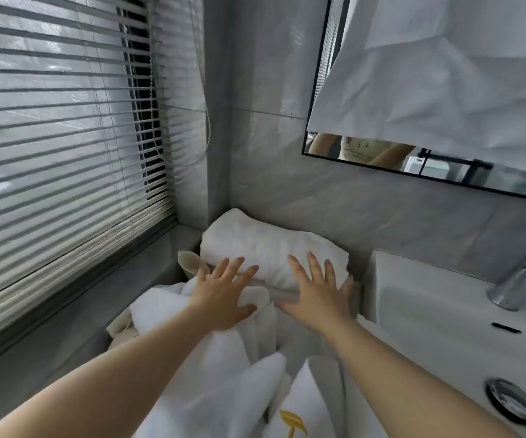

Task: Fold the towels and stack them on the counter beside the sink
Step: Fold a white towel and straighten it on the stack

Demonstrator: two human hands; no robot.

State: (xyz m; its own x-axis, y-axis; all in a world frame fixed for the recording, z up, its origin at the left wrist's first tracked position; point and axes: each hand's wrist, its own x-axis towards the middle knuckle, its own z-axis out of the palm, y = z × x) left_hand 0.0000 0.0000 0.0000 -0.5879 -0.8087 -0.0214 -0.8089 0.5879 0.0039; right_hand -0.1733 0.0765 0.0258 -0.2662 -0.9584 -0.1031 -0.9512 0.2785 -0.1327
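Note:
A folded white towel (265,245) lies on top of a stack in the back corner, between the window and the sink. My left hand (223,295) has its fingers spread flat against the stack's front left edge. My right hand (317,292) presses flat on the front right of the folded towel. A cream towel (192,262) pokes out under the white one on the left. Loose, crumpled white towels (223,358) are heaped in front, under my forearms. One of them has a yellow embroidered mark (291,422).
A white sink (445,327) with a chrome tap (521,279) and a drain (511,406) sits on the right. Window blinds (59,153) and a grey sill (65,311) run along the left. A mirror (413,159), partly covered by a white cloth (445,74), hangs on the tiled wall.

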